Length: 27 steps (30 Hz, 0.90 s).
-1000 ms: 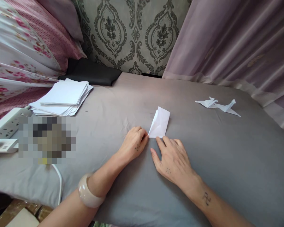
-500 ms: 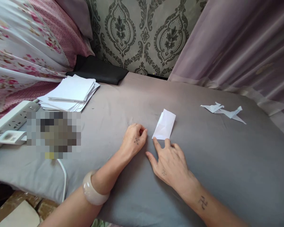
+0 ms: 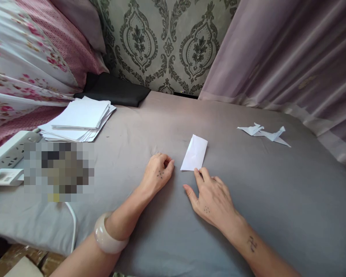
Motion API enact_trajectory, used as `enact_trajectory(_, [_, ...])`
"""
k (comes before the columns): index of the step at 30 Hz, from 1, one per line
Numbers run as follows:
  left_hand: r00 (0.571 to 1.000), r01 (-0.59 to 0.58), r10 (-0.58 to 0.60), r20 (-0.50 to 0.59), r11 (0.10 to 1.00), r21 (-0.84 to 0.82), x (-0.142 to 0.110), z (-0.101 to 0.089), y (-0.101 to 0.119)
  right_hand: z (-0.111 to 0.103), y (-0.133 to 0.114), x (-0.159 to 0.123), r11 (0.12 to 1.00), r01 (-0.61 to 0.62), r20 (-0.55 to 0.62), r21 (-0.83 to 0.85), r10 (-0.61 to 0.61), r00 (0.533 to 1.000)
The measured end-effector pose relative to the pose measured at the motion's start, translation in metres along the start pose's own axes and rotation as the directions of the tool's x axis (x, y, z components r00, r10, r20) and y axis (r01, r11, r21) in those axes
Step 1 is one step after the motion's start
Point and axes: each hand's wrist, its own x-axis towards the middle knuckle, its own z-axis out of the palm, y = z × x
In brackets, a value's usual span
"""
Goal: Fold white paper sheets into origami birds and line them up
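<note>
A folded white sheet of paper [image 3: 194, 153] lies flat on the grey cloth, its near edge toward me. My right hand [image 3: 212, 194] rests at that near edge, fingers stretched out and thumb spread, with the index fingertip touching the paper. To the left, apart from the paper, my left hand [image 3: 159, 173] sits on the cloth with its fingers curled in and the thumb against them; nothing shows in it. A pale bangle [image 3: 108, 234] is round my left wrist.
Two folded paper birds [image 3: 263, 134] lie at the right. At the far left are a stack of white paper [image 3: 77, 113], a black folded item [image 3: 112, 88] and a white power strip [image 3: 13, 150] beside a blurred patch. Curtains hang on both sides.
My left hand has let go of the paper's near left corner and drawn back left. My right index fingertip slid left along the near edge, then back right. The view shifted slightly.
</note>
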Motion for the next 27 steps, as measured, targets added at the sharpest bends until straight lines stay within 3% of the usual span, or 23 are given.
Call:
enact_trajectory(3, [0.999, -0.049, 0.049, -0.004, 0.998, 0.027, -0.001, 0.000, -0.001, 0.001, 0.010, -0.002, 0.998, -0.013, 0.001, 0.054, 0.013, 1.000])
enact_trajectory(6, [0.982, -0.187, 0.187, 0.022, 0.982, 0.025, -0.001, 0.004, -0.005, 0.004, 0.017, -0.006, 0.992, -0.045, -0.020, 0.114, 0.047, 0.999])
enact_trajectory(12, [0.885, -0.459, 0.453, 0.102, 0.888, 0.040, -0.001, 0.017, -0.009, 0.018, 0.027, -0.012, 0.937, -0.062, -0.101, 0.343, 0.103, 0.990])
enact_trajectory(16, [0.818, -0.556, 0.530, 0.224, 0.828, 0.068, -0.012, 0.019, 0.011, 0.016, 0.033, -0.014, 0.722, -0.174, -0.069, 0.670, 0.294, 0.953])
enact_trajectory(19, [0.716, -0.637, 0.594, 0.367, 0.771, -0.003, -0.025, 0.016, 0.034, 0.014, 0.036, -0.012, 0.544, -0.245, -0.019, 0.802, 0.434, 0.901])
enact_trajectory(22, [0.605, -0.696, 0.675, 0.422, 0.706, -0.130, -0.033, 0.012, 0.049, 0.018, 0.043, -0.007, 0.475, -0.297, -0.026, 0.828, 0.562, 0.827])
enact_trajectory(24, [0.603, -0.708, 0.698, 0.387, 0.692, -0.144, -0.033, 0.010, 0.051, 0.024, 0.052, -0.003, 0.422, -0.317, -0.001, 0.850, 0.602, 0.798])
enact_trajectory(27, [0.664, -0.708, 0.678, 0.315, 0.706, -0.027, -0.026, 0.011, 0.043, 0.034, 0.066, 0.002, 0.327, -0.310, 0.060, 0.893, 0.595, 0.802])
